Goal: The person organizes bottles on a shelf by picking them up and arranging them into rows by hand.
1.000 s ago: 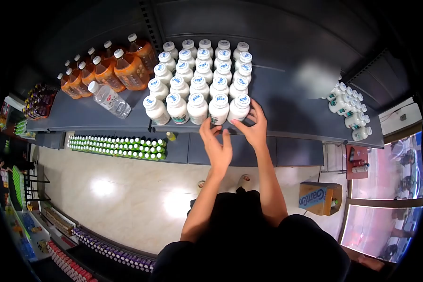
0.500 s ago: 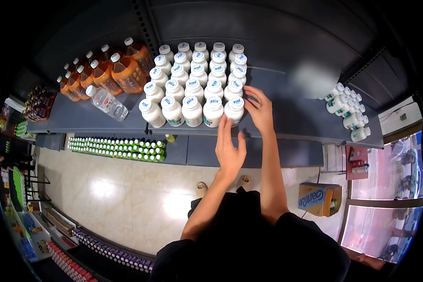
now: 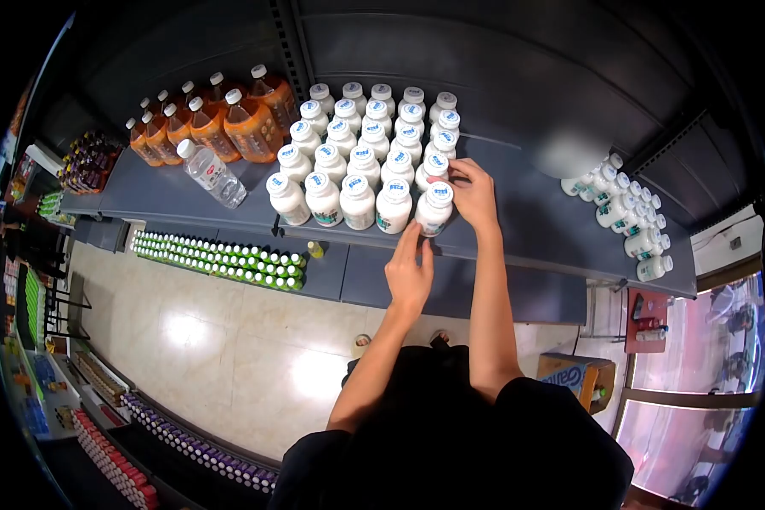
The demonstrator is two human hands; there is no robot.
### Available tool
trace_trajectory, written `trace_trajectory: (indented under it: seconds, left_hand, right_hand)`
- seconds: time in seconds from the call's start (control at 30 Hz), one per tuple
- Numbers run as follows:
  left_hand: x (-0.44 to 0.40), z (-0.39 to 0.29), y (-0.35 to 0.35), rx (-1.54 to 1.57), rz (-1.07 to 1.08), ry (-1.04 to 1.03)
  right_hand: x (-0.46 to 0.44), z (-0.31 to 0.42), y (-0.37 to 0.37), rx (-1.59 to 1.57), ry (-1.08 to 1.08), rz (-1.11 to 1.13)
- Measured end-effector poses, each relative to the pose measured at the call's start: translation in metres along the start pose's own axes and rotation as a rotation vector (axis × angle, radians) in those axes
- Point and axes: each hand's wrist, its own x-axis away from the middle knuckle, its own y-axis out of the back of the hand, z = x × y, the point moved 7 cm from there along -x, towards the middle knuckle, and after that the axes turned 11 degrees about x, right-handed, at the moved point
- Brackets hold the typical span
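Observation:
White bottles with blue-printed white caps (image 3: 363,159) stand in close rows on the dark shelf (image 3: 518,204). My left hand (image 3: 410,276) is below the front right bottle (image 3: 434,209), its outstretched fingertips against the lower left of that bottle and nothing in its grasp. My right hand (image 3: 472,194) reaches in from the right, thumb and fingers bent around the rightmost bottle of the second row (image 3: 431,168). Part of that bottle is hidden by the fingers and the front bottle's cap.
Orange drink bottles (image 3: 251,127) and a tilted clear water bottle (image 3: 212,175) are at the left. More white bottles (image 3: 620,208) stand at the shelf's right end. Green bottles (image 3: 221,259) line a lower shelf. A cardboard box (image 3: 569,374) sits on the floor at right.
The view has shifted slightly. My left hand has moved right, from the neighbouring bottle to the front right one. My right hand has moved from the front right bottle back to the second row.

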Motion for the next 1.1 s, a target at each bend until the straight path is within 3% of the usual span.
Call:
trace_trajectory:
  seconds: [0.23,0.43,0.5,0.53,0.57,0.63,0.73,0.87,0.9,0.93,1.0,1.1]
  left_hand:
    - [-0.003,0.004,0.001,0.049,-0.011,-0.016]
    - [-0.004,0.007,0.002,0.156,-0.081,-0.005]
    - [0.0,0.005,0.004,0.113,-0.057,-0.098]
    - [0.001,0.004,0.005,0.091,-0.044,-0.145]
    - [0.002,0.004,0.006,0.104,-0.02,-0.137]
    - [0.004,-0.001,0.002,0.138,0.034,-0.116]
    - [0.005,-0.019,-0.007,0.124,0.055,-0.262]
    - [0.013,-0.022,-0.029,0.237,0.191,-0.097]
    - [0.016,-0.026,-0.035,0.261,0.225,-0.076]
    - [0.017,-0.033,-0.041,0.292,0.249,-0.084]
    - [0.026,-0.042,-0.047,0.339,0.287,-0.078]
    - [0.032,-0.047,-0.051,0.372,0.299,-0.068]
  right_hand:
    - [0.011,0.017,0.017,0.191,0.092,-0.17]
    - [0.009,0.006,0.021,0.07,0.076,-0.143]
    - [0.009,-0.003,0.035,-0.169,-0.021,-0.201]
    - [0.012,0.001,0.048,-0.377,-0.185,-0.148]
    - [0.017,0.022,0.062,-0.622,-0.195,-0.195]
    - [0.026,0.076,0.09,-0.426,0.109,-0.231]
    - [0.077,0.201,0.099,-0.495,0.518,0.093]
    - [0.159,0.348,0.089,-0.28,1.098,0.163]
    - [0.169,0.359,0.086,-0.324,1.121,0.243]
    - [0.176,0.373,0.084,-0.369,1.003,0.064]
    - [0.187,0.382,0.09,-0.265,0.857,0.003]
    - [0.19,0.373,0.092,-0.217,0.86,0.065]
